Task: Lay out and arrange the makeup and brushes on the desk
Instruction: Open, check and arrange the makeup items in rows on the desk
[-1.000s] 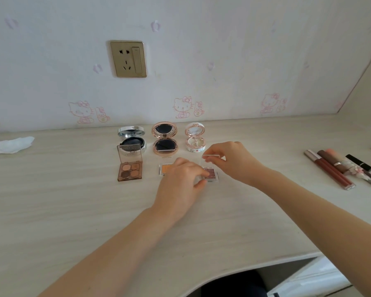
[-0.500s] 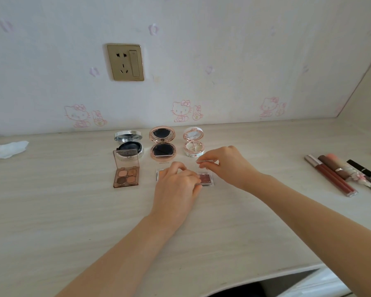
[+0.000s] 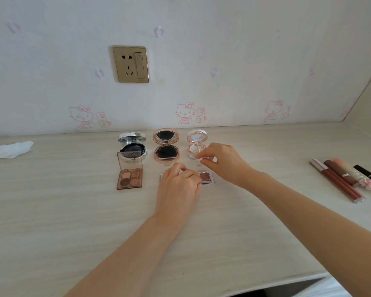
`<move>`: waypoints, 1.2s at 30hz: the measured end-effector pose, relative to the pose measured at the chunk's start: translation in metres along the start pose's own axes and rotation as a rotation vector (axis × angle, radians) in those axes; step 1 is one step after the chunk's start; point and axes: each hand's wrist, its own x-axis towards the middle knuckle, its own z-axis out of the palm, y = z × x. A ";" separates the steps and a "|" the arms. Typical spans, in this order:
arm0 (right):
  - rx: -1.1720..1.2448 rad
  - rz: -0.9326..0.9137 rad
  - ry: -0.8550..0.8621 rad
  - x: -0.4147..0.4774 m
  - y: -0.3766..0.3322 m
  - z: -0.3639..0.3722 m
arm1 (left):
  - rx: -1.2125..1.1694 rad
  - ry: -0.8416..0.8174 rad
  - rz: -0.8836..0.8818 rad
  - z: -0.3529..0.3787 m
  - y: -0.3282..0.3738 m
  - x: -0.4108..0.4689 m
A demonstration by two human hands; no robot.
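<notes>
The desk (image 3: 62, 211) is showing matt wood grain; the silver compact (image 3: 132, 138) and upper-left socket (image 3: 130, 64) are gleaming, glossy and metal-like.

Silver round compact (image 3: 132, 144), rose-gold round compact (image 3: 166, 146) and pink round compact (image 3: 196, 144) line up left to right on the pale wooden surface (image 3: 73, 211); the brown square eyeshadow palette (image 3: 129, 175) lies just before the first.

Brushed-gold rectangular wall socket with a switch (image 3: 130, 64), set in white wallpaper printed with pale pink cartoon cats and flowers (image 3: 244, 50), crumpled white paper tissue (image 3: 9, 148) lying far left, near the wall's foot
</notes>
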 end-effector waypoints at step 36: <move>-0.138 0.177 0.075 -0.111 0.017 -0.025 | -0.134 -0.104 0.113 -0.001 0.025 0.006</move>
